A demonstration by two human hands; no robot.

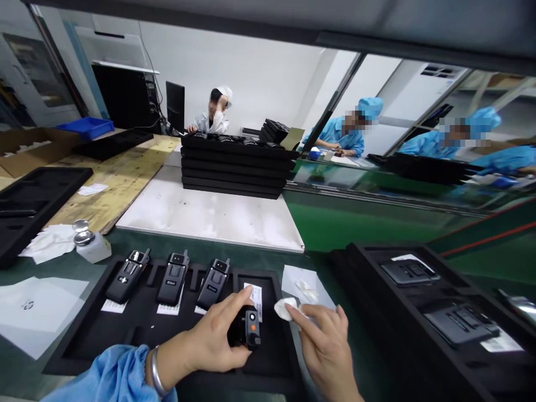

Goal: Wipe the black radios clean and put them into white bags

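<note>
My left hand [209,340] is closed round a black handheld two-way radio [252,329], its end with an orange button facing me, above a black foam tray [146,340]. Pinched in the fingers of my right hand [324,340] is a folded white wipe [283,309], a little to the right of the radio and apart from it. Three similar radios, the left one [128,277], the middle one [172,278] and the right one [214,283], lie along the tray's far side with white labels partly under them. Another printed label [257,296] shows behind my left hand.
A pump bottle [94,247] stands at the tray's back left, near crumpled wipes [52,241]. White sheets [36,312] lie at left. Another foam tray [377,296] holds devices at right. Stacked black trays [238,173] stand behind; several co-workers sit beyond.
</note>
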